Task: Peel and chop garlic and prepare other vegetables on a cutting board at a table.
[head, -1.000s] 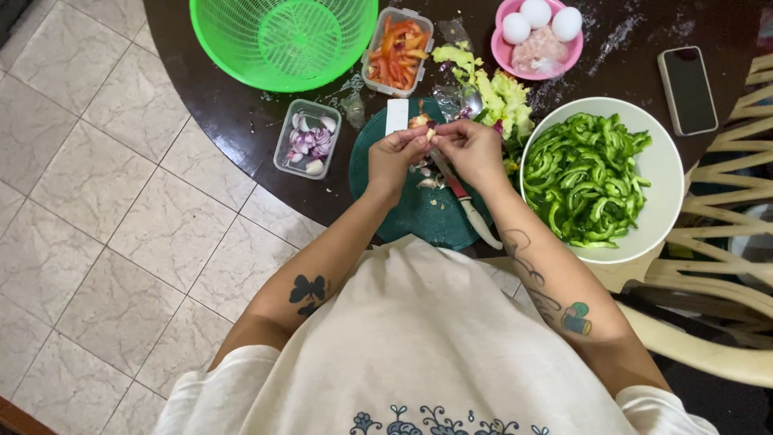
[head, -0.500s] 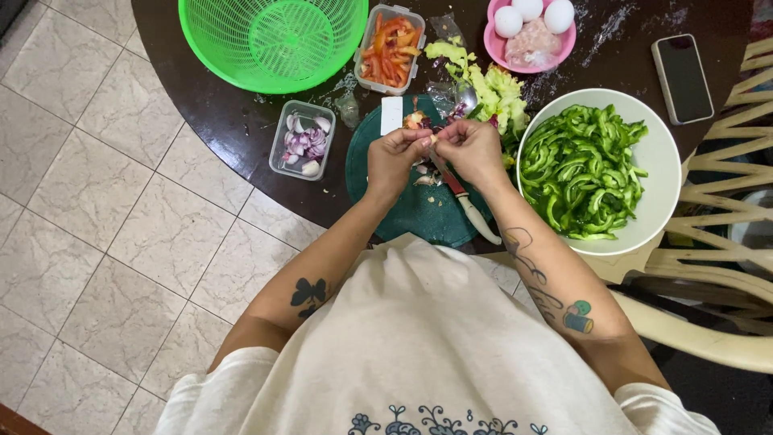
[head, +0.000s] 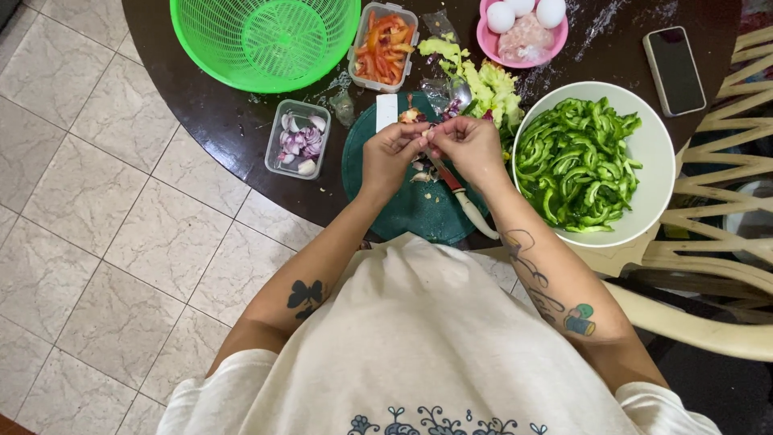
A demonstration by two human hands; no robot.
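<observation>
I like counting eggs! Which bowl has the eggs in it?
The small pink bowl at the table's far edge holds the white eggs. The big white bowl holds only green pepper strips.

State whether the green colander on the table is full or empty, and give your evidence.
Empty: the green colander shows only its bare mesh bottom and walls, with no food inside.

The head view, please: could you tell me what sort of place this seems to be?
Probably a home dining area used for cooking prep: a dark round table on tiled floor, a green cutting board, and a white bowl of sliced green peppers.
</observation>
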